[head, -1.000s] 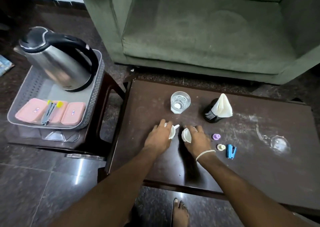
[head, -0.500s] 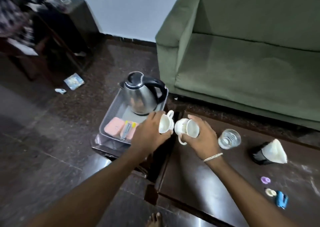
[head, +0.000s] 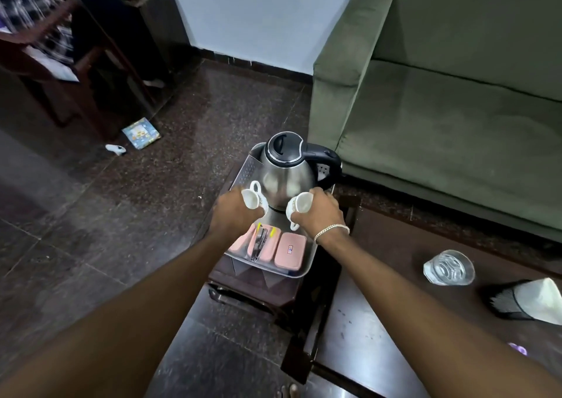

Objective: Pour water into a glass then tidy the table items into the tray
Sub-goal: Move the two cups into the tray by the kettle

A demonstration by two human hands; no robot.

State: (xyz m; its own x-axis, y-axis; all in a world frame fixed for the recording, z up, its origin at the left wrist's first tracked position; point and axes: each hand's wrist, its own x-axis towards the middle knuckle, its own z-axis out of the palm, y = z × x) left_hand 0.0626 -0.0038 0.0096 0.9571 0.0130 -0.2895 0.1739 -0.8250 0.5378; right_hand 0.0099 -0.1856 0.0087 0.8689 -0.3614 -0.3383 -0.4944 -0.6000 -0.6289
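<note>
My left hand (head: 232,213) grips a small white cup (head: 253,198) and my right hand (head: 320,212) grips a second white cup (head: 300,204). Both cups hang over the clear grey tray (head: 305,268), just in front of the steel kettle (head: 286,171) that stands in it. Three pink boxes (head: 290,250) and a nail clipper (head: 260,242) lie at the tray's near end. A glass of water (head: 448,267) stands on the dark table (head: 380,330) to the right.
A black holder with white napkins (head: 526,302) lies beside the glass, and a purple ring (head: 518,349) shows at the right edge. The tray sits on a low stool (head: 258,291). A green sofa (head: 456,99) is behind. A booklet (head: 141,132) lies on the floor.
Both hands took a cup from the table, lifted it and carried it left. They now hold the cups apart over the tray, close to the kettle.
</note>
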